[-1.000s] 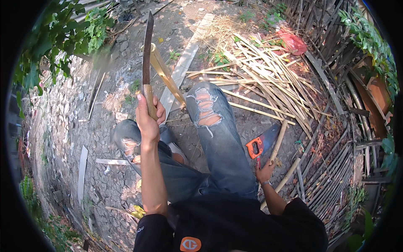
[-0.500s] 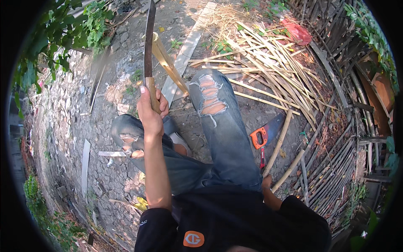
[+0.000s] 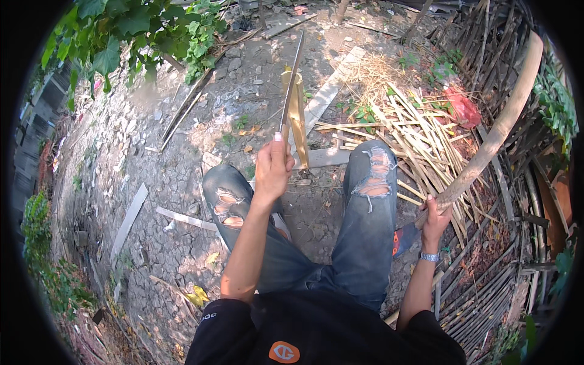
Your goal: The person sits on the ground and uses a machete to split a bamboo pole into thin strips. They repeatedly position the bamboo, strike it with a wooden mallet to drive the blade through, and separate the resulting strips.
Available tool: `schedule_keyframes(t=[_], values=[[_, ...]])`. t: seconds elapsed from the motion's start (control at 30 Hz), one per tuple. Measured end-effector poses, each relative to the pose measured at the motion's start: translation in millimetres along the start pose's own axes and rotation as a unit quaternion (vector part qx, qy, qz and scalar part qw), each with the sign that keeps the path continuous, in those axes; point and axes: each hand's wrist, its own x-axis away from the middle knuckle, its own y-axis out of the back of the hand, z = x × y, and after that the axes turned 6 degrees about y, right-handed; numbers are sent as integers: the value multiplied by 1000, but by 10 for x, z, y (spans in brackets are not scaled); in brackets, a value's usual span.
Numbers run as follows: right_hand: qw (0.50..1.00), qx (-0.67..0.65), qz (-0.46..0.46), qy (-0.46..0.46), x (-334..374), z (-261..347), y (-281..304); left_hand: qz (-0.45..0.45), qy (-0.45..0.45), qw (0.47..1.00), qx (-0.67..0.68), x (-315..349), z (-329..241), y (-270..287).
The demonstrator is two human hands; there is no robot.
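My left hand [image 3: 272, 165] grips the handle of a long knife [image 3: 291, 79], held out in front with the blade pointing away. The blade is set into the top of a short upright piece of bamboo [image 3: 296, 120] that stands on the ground between my knees and is split partway. My right hand [image 3: 435, 216] is shut on the lower end of a thick, slightly curved wooden stick [image 3: 494, 132], which rises up and to the right over the pile of split bamboo strips [image 3: 406, 137]. I sit with both legs in torn jeans spread apart.
A flat wooden board [image 3: 326, 97] lies on the cracked dirt ahead. An orange tool [image 3: 396, 242] rests by my right leg. A fence of bamboo slats [image 3: 486, 267] runs along the right. Leafy plants [image 3: 140, 30] hang at the top left. A red bag [image 3: 463, 108] lies past the strips.
My right hand has lifted the thick stick from the ground at my right side, raising it high to the right. My left hand keeps the knife on the bamboo piece.
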Motion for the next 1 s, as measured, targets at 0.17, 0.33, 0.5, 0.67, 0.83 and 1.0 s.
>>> schedule_keyframes(t=[0.17, 0.33, 0.5, 0.67, 0.83, 1.0], values=[[969, -149, 194, 32, -1077, 1402, -391, 74, 64, 994, 41, -204, -151, 191], [923, -51, 371, -88, -1047, 1871, -886, 82, 31, 995, 52, -302, -121, 232], [902, -158, 388, -102, -840, 1852, -1883, 47, 9, 999, -5, -272, -151, 191], [937, 52, 346, 15, -1261, 1570, -2747, 35, 0, 999, -6, -287, -120, 60], [956, -33, 271, 110, -1073, 1262, -3139, 10, -43, 998, -48, -257, 32, -66], [966, -37, 241, 86, -1106, 1065, -3208, 23, -79, 990, -114, -250, -41, -115]])
